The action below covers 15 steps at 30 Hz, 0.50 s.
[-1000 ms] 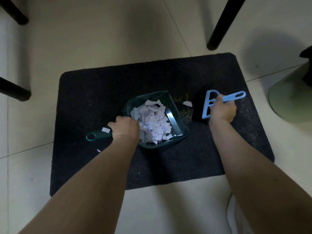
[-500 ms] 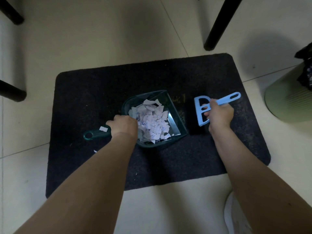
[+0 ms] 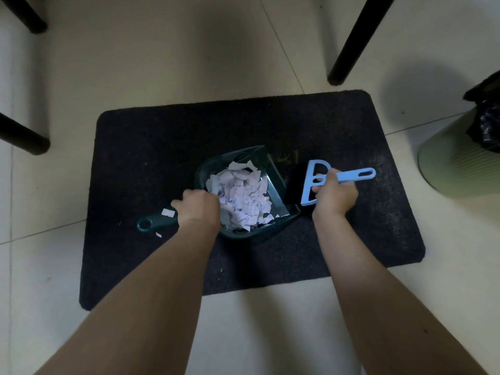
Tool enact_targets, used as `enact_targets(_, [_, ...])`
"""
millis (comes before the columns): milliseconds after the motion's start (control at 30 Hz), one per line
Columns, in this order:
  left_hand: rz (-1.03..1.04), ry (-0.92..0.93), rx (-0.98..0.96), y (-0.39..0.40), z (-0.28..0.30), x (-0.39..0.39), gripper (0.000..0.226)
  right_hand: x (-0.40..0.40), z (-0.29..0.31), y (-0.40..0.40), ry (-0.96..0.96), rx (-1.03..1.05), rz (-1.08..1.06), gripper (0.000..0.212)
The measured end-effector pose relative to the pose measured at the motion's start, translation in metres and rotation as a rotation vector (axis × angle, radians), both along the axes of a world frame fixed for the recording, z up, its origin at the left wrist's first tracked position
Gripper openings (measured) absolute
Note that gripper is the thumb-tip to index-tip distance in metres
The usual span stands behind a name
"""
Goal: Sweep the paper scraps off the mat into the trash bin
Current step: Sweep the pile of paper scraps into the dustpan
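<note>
A dark mat (image 3: 162, 147) lies on the tiled floor. On it rests a dark green dustpan (image 3: 273, 169) heaped with white paper scraps (image 3: 240, 196). My left hand (image 3: 198, 208) grips the dustpan's handle (image 3: 154, 221), which has one scrap stuck on it. Another small scrap (image 3: 158, 234) lies on the mat just below the handle. My right hand (image 3: 334, 194) holds a light blue brush (image 3: 313, 182) with its dark bristles against the dustpan's open right edge. The pale green trash bin (image 3: 460, 163) with a black bag stands at the right edge.
Black furniture legs stand at the top right (image 3: 351, 44), top left (image 3: 24, 14) and left (image 3: 21, 136) of the mat. Fine dust specks show on the mat's right part (image 3: 384, 169). Light tiles (image 3: 167, 55) surround the mat.
The brush has moved left up to the dustpan's mouth, and the loose scrap seen beside the pan a second ago is no longer visible on the mat.
</note>
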<state>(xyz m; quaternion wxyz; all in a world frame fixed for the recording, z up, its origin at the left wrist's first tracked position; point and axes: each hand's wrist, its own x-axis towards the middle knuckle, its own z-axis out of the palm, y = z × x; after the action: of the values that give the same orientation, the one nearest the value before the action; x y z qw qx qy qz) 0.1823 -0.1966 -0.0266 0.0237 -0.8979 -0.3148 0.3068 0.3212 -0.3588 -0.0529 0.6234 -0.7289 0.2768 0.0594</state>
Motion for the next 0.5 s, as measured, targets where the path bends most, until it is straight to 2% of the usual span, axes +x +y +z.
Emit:
enact_targets(233, [0.125, 0.002, -0.012, 0.012, 0.021, -0.078, 0.036, -0.057, 0.032, 0.026, 0.015, 0.063, 0.046, 0.01])
enact_targets(500, [0.283, 0.055, 0.033, 0.044, 0.029, -0.184, 0.036, -0.145, 0.021, 0.065, 0.122, 0.071, 0.167, 0.01])
